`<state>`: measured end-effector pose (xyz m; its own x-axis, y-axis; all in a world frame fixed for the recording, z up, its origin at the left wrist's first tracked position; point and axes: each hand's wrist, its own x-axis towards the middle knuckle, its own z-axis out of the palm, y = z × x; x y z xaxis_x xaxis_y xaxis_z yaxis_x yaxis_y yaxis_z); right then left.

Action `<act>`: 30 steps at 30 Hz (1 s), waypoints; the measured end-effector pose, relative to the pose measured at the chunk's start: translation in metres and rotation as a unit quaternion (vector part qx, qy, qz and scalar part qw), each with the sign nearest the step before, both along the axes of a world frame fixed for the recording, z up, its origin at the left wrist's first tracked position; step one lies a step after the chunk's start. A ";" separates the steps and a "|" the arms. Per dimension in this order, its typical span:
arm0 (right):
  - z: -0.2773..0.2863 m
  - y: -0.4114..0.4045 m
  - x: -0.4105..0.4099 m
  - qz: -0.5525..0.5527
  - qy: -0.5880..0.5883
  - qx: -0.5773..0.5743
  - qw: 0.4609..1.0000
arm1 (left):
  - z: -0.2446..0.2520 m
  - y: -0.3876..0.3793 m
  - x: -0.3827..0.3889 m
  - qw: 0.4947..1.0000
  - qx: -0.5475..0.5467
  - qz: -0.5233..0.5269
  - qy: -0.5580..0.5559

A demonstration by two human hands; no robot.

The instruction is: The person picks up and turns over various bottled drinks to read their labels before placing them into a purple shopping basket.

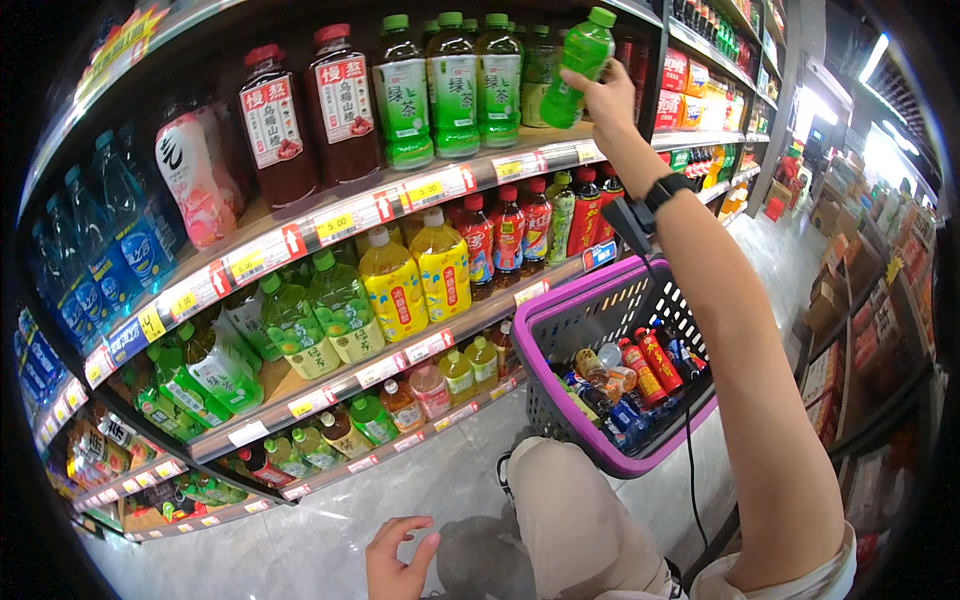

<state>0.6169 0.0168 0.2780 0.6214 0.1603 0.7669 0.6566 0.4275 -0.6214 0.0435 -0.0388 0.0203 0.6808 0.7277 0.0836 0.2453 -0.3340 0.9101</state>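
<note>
My right hand (609, 96) grips a green plastic drink bottle (581, 71) with a green cap, slightly tilted, at the upper shelf's front. Left of it stand several green tea bottles (455, 97) on that shelf. Low in the picture, over the floor, my left hand (401, 559) is empty, thumb and fingers apart. Below my right forearm is a dark perforated shopping basket (534, 405) with a purple rim, holding red cans (660, 360), small bottles (592, 367) and other drinks. A black band and a small dark device with a cable are at my right wrist.
Shelves with price tags (420, 191) hold dark red drink bottles (341, 112), yellow-labelled bottles (440, 270) and blue-labelled bottles (139, 240). My bent knee (570, 510) is beside the basket. Stacked cartons (870, 330) line the right side, across the grey tiled floor (375, 487).
</note>
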 end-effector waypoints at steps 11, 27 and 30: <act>-0.017 0.046 0.000 0.022 -0.013 -0.111 0.993 | -0.002 -0.001 -0.015 1.000 -0.027 0.011 -0.004; -0.097 -0.008 0.020 -0.330 -0.374 -0.059 0.865 | -0.016 0.011 -0.020 0.999 -0.019 -0.020 -0.021; -0.165 -0.061 0.012 -0.323 -0.318 -0.167 0.875 | -0.008 0.006 -0.012 0.999 -0.016 0.022 -0.044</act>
